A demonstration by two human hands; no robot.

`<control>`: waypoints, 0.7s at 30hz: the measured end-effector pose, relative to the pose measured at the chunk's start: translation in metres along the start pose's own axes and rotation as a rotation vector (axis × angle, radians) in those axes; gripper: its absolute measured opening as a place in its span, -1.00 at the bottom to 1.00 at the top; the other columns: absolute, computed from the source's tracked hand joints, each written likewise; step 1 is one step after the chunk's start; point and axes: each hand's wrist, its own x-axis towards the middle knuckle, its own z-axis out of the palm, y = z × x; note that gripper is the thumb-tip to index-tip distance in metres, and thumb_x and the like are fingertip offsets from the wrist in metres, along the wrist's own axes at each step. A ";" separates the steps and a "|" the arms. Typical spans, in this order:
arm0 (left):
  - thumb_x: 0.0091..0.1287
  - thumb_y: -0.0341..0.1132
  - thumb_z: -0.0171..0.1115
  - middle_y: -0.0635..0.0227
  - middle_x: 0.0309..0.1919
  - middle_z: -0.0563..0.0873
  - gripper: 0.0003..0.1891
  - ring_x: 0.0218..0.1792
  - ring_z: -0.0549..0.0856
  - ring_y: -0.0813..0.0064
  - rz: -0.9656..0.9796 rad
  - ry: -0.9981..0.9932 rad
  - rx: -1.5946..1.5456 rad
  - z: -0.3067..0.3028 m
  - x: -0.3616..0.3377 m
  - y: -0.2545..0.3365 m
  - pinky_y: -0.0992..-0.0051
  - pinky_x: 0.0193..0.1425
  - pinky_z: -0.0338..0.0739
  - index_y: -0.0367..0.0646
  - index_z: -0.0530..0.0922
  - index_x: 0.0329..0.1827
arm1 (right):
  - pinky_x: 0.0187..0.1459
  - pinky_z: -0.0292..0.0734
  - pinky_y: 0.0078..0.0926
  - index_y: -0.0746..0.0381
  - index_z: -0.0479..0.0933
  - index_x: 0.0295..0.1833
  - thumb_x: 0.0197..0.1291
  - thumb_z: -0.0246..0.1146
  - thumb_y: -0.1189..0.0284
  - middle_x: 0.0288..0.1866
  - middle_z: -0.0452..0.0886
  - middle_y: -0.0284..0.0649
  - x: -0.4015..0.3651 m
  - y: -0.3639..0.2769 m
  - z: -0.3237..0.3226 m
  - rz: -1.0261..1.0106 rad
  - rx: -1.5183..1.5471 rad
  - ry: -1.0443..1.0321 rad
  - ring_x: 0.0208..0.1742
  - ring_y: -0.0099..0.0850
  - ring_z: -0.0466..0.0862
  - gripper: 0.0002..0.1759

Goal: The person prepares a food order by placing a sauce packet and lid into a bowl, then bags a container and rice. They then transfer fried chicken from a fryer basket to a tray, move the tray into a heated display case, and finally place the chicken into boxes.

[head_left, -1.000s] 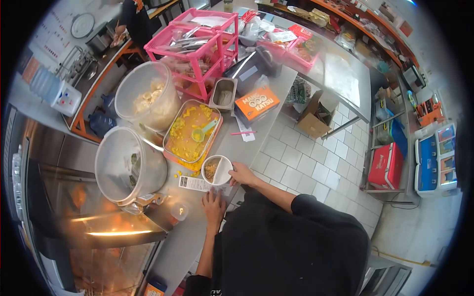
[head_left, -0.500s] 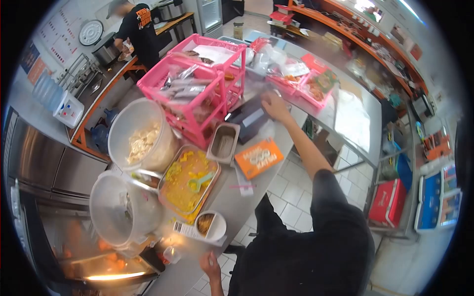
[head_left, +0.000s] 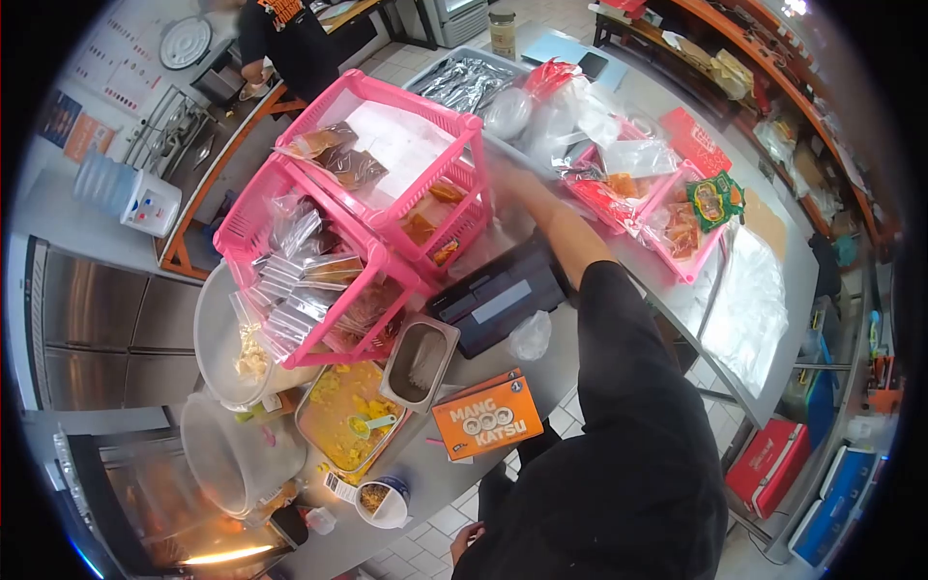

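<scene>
My right arm stretches across the steel counter, over a dark tablet (head_left: 467, 326) with a lit pale panel on its screen. At its far end my right hand (head_left: 509, 188) is smeared by motion, close beside the upper pink basket (head_left: 440, 111) and the foil-filled tray; I cannot tell what its fingers hold. Low in the view, my left hand (head_left: 468, 541) hangs by my body, partly hidden, fingers loosely bent and holding nothing visible. An orange box (head_left: 488, 416) printed "MANG KATSU" lies near the counter's edge, below a crumpled clear plastic bag (head_left: 530, 335) and a steel pan (head_left: 420, 363).
Pink baskets (head_left: 253, 217) hold packed sachets. Nearby stand a tray of yellow food (head_left: 338, 440) with a green scoop, clear tubs (head_left: 215, 333) and a white cup (head_left: 391, 510). Another person (head_left: 290, 48) works at the back left. A red cooler (head_left: 767, 467) sits at right.
My right hand has moved from the tablet to beside the pink baskets. The left hand has drawn back towards my body. The view has shifted closer over the counter.
</scene>
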 end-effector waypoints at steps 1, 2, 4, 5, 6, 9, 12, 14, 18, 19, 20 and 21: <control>0.39 -0.09 0.32 0.20 -0.11 0.79 -0.64 -0.02 0.76 0.39 -0.001 -0.015 0.073 0.002 -0.001 0.009 0.36 0.11 0.58 -0.21 0.67 0.04 | 0.30 0.46 -0.07 0.20 0.27 0.39 -0.41 0.63 0.28 0.37 0.33 0.21 -0.012 -0.010 -0.010 0.034 -0.100 0.046 0.40 0.15 0.37 0.11; 0.39 -0.09 0.32 0.20 -0.11 0.79 -0.64 -0.02 0.76 0.39 0.001 -0.013 0.074 0.004 0.000 0.009 0.36 0.11 0.58 -0.21 0.67 0.04 | 0.25 0.51 -0.08 0.21 0.27 0.38 -0.48 0.64 0.27 0.34 0.33 0.24 -0.025 -0.020 -0.022 0.068 -0.204 0.097 0.36 0.19 0.40 0.15; 0.39 -0.12 0.32 0.18 -0.11 0.79 -0.65 -0.02 0.76 0.35 0.034 -0.041 0.082 0.006 0.001 0.018 0.35 0.10 0.58 -0.19 0.66 0.07 | 0.19 0.55 -0.08 0.22 0.28 0.37 -0.52 0.64 0.26 0.32 0.33 0.26 -0.041 -0.025 -0.024 0.094 -0.166 0.093 0.31 0.21 0.43 0.17; 0.39 -0.12 0.32 0.18 -0.11 0.79 -0.65 -0.02 0.76 0.35 0.039 -0.041 0.084 0.004 0.000 0.022 0.35 0.10 0.58 -0.19 0.66 0.07 | 0.13 0.59 -0.08 0.23 0.29 0.35 -0.57 0.65 0.26 0.29 0.33 0.28 -0.048 -0.027 -0.025 0.119 -0.127 0.085 0.26 0.23 0.46 0.18; 0.39 -0.16 0.32 0.18 -0.08 0.78 -0.66 0.01 0.74 0.36 0.048 -0.073 0.141 0.003 -0.005 0.053 0.36 0.14 0.57 -0.20 0.64 0.09 | 0.13 0.59 -0.08 0.23 0.29 0.35 -0.57 0.65 0.26 0.29 0.33 0.28 -0.052 -0.027 -0.028 0.122 -0.129 0.088 0.26 0.23 0.46 0.18; 0.40 -0.19 0.31 0.16 -0.04 0.76 -0.65 0.03 0.73 0.32 0.123 -0.118 0.292 0.000 -0.005 0.108 0.33 0.16 0.56 -0.22 0.62 0.12 | 0.08 0.62 -0.13 0.23 0.29 0.37 -0.57 0.63 0.24 0.24 0.40 0.22 -0.062 -0.032 -0.034 0.105 -0.213 0.011 0.18 0.12 0.55 0.19; 0.40 -0.17 0.30 0.12 -0.04 0.75 -0.63 0.00 0.74 0.26 0.212 -0.144 0.403 -0.002 -0.004 0.146 0.31 0.12 0.56 -0.23 0.60 0.14 | 0.11 0.61 -0.15 0.22 0.26 0.42 -0.53 0.62 0.21 0.25 0.44 0.16 -0.065 -0.027 -0.050 0.103 -0.114 -0.093 0.19 0.08 0.57 0.21; 0.40 -0.18 0.29 0.10 -0.03 0.75 -0.63 -0.02 0.75 0.23 0.243 -0.156 0.429 -0.005 0.001 0.162 0.31 0.09 0.56 -0.23 0.60 0.14 | 0.12 0.60 -0.16 0.22 0.24 0.45 -0.50 0.61 0.19 0.28 0.44 0.13 -0.078 -0.036 -0.080 0.127 -0.057 -0.191 0.21 0.05 0.57 0.23; 0.39 -0.09 0.29 0.10 -0.09 0.76 -0.61 -0.09 0.76 0.20 0.261 -0.317 0.567 -0.008 0.006 0.199 0.32 0.02 0.60 -0.22 0.62 0.09 | 0.12 0.57 -0.19 0.18 0.14 0.56 -0.40 0.60 0.13 0.38 0.41 0.05 -0.073 -0.018 -0.096 0.155 0.237 -0.553 0.24 0.01 0.55 0.31; 0.40 -0.08 0.28 0.12 -0.12 0.76 -0.62 -0.12 0.76 0.21 0.247 -0.404 0.615 -0.008 0.007 0.216 0.32 0.00 0.60 -0.21 0.64 0.06 | 0.12 0.57 -0.19 0.18 0.14 0.56 -0.40 0.60 0.13 0.38 0.41 0.05 -0.078 -0.022 -0.110 0.150 0.235 -0.551 0.24 0.01 0.55 0.31; 0.40 -0.08 0.28 0.12 -0.12 0.76 -0.62 -0.12 0.76 0.21 0.245 -0.399 0.612 -0.008 0.006 0.232 0.32 0.00 0.60 -0.21 0.64 0.06 | 0.16 0.57 -0.20 0.16 0.08 0.59 -0.30 0.57 0.13 0.46 0.32 0.04 -0.084 -0.024 -0.125 0.177 0.288 -0.614 0.32 -0.06 0.50 0.28; 0.41 -0.09 0.27 0.14 -0.15 0.77 -0.65 -0.14 0.76 0.21 0.270 -0.501 0.629 -0.007 0.007 0.251 0.33 -0.02 0.60 -0.21 0.65 0.03 | 0.20 0.56 -0.22 0.13 0.03 0.61 -0.21 0.55 0.13 0.54 0.23 0.03 -0.088 -0.025 -0.136 0.206 0.339 -0.679 0.40 -0.13 0.45 0.26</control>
